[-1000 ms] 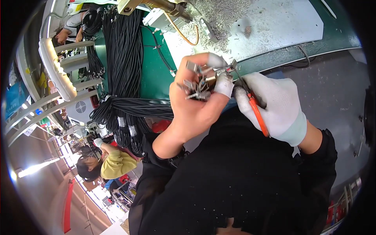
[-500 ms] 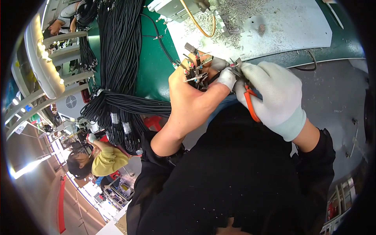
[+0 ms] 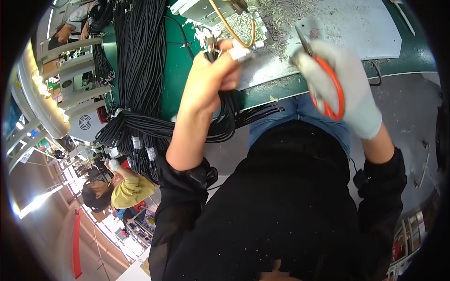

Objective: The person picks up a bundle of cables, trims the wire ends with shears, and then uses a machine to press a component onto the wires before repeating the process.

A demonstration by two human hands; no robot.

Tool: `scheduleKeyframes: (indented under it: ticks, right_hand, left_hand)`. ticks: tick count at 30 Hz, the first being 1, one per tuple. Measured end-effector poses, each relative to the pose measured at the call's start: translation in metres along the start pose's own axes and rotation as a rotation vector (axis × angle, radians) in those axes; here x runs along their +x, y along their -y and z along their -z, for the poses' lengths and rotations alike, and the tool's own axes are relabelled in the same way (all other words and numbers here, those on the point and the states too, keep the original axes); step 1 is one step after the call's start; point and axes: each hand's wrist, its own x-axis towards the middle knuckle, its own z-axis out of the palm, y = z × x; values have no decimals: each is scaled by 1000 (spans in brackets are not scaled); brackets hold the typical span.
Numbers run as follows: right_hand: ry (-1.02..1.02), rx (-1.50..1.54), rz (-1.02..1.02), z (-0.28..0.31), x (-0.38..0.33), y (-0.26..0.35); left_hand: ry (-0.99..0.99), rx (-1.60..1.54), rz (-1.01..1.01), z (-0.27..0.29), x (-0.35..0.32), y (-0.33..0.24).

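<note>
The person's left hand (image 3: 211, 70), white wrapping on its thumb, was curled closed around black cables with metal connectors (image 3: 209, 44), at the left end of a white board (image 3: 356, 40). The gloved right hand (image 3: 342, 77), well apart on the right, had its fingers wrapped around an orange-handled tool (image 3: 338, 89), its dark tip pointing far and left. Small metal pieces (image 3: 279, 18) littered the board; black cable bundles (image 3: 140, 61) lay left on the green table (image 3: 176, 70).
</note>
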Motion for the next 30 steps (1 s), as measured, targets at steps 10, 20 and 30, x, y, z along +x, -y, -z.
scheduleKeyframes:
  ticks: [10, 20, 30]
  right_hand:
    - [179, -28, 81, 29, 97, 18]
    - [292, -105, 144, 40, 126, 19]
    - [182, -64, 155, 27, 123, -1]
  left_hand:
    - [32, 11, -45, 3, 62, -13]
    - [-24, 311, -317, -2, 74, -24]
    - [-119, 531, -309, -5, 69, -23]
